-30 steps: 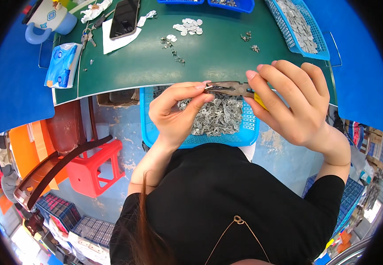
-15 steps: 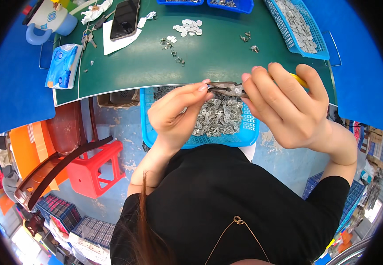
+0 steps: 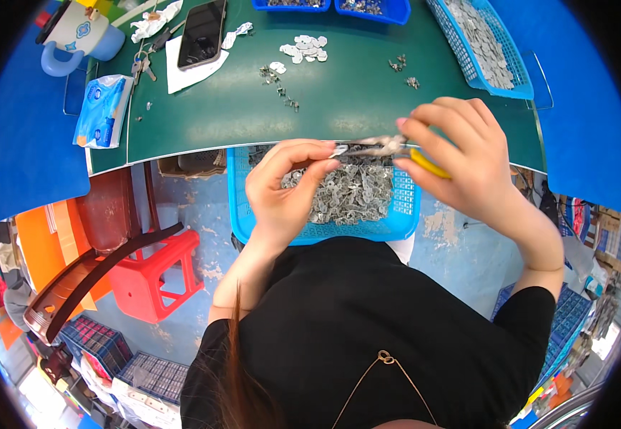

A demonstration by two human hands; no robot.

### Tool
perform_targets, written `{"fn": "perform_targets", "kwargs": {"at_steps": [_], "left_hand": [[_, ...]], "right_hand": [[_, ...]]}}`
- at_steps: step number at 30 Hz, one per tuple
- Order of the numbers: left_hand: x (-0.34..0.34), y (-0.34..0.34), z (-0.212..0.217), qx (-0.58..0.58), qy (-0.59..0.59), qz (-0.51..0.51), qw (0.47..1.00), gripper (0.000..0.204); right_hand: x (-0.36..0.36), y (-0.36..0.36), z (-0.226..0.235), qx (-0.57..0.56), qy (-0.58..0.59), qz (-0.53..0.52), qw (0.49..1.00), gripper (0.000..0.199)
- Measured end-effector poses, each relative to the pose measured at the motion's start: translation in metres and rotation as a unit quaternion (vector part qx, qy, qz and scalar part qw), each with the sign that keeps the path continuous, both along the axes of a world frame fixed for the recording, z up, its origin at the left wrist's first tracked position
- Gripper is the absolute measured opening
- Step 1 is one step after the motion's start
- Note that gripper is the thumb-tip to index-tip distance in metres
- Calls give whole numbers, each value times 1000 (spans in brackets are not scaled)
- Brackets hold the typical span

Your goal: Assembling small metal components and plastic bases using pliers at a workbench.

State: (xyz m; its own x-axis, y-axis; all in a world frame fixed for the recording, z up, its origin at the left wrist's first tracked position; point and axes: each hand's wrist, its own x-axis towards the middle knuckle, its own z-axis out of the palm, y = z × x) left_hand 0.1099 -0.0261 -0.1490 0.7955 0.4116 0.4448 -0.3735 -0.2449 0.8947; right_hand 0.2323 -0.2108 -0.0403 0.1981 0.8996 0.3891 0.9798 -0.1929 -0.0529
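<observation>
The right hand point(image 3: 461, 161) is wrapped around a pair of pliers point(image 3: 389, 146) with yellow handles, whose metal nose points left toward the other hand. The left hand point(image 3: 289, 186) has its thumb and fingertips pinched on a small metal piece point(image 3: 338, 151) held right at the tip of the pliers. Both hands hover over a blue plastic basket point(image 3: 242, 207) sitting on the person's lap, just below the bench edge, and heaped with small silvery stamped parts point(image 3: 350, 193).

The bench point(image 3: 253, 114) has a dark green mat. On it, well apart from the hands, lie a little cluster of flat pale metal pieces point(image 3: 305, 48) and a few scattered tiny bits point(image 3: 282, 89) near the middle. A smartphone point(image 3: 202, 32) rests on a white sheet at the far left, with a bunch of keys point(image 3: 141, 68) beside it and a blue tissue pack point(image 3: 101, 109) nearer the edge. A light-blue jug-like bottle point(image 3: 78, 36) stands at the far left corner. On the far right a long blue tray point(image 3: 518, 79) holds more silvery parts. Down on the floor to the left stands a red plastic stool point(image 3: 157, 279)
</observation>
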Motion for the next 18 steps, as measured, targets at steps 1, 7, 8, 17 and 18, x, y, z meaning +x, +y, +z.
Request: {"fn": "perform_targets", "kwargs": {"at_steps": [1, 7, 8, 17, 18], "left_hand": [[-3, 2, -5, -38, 44, -16, 998, 13], [7, -2, -18, 69, 211, -202, 954, 14], [13, 1, -18, 144, 229, -235, 933, 16], [110, 107, -8, 518, 153, 133, 831, 19], [116, 108, -10, 509, 173, 118, 835, 21]], "right_hand": [[5, -2, -9, 1, 1, 5, 1000, 34], [33, -16, -105, 50, 62, -177, 981, 31], [36, -15, -117, 48, 60, -187, 979, 32], [32, 8, -125, 33, -21, -216, 976, 37], [29, 11, -124, 55, 10, -212, 976, 36]]}}
